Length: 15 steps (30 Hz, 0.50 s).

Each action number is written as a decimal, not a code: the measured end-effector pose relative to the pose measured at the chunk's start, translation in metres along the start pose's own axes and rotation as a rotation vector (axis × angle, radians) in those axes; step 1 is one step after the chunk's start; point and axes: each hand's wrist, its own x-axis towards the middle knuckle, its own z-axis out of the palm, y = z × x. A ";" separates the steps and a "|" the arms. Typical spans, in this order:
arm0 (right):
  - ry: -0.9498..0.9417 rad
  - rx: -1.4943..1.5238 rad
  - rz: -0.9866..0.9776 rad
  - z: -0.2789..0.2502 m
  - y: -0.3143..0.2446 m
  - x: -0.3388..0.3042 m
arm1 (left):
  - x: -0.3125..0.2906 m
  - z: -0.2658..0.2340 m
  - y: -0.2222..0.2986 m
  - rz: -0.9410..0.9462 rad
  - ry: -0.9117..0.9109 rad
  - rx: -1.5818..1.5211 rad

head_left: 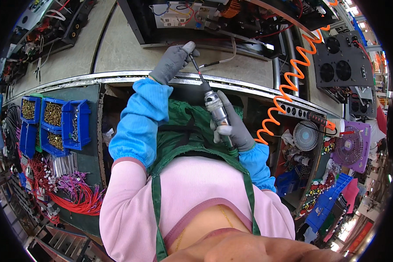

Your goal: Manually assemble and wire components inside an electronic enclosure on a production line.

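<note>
Hands: two, in grey gloves; the left hand has thumb and fingers pinching around the tip of the bit, any small piece between them hidden; the right hand has its fingers wrapped round the screwdriver.
Screwdriver: one, slanting between the hands, in front of the counter's near edge; silvery cylindrical body, dark nose, long thin bit.
Blue bins: at least five, angular, on the left; three or more hold brass-coloured screws, one silvery pieces.
Fans: two standing at right, one pale and round, one purple and squarish.
Round grilles: three on the dark metal unit.
Coiled hose: one, orange, springy loops.
Counter: flat grey top, bright metal rails along the near edge; an open dark chassis rests on it, with a copper-coloured coil.
Left surface: dark green, red wires heaped.
Clothing: two crinkled blue sleeve covers, green apron, ribbed pink top.
Room: crowded workshop.
</note>
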 end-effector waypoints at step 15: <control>-0.020 0.154 0.036 -0.011 -0.003 0.007 | 0.005 0.020 -0.007 -0.083 0.087 -0.308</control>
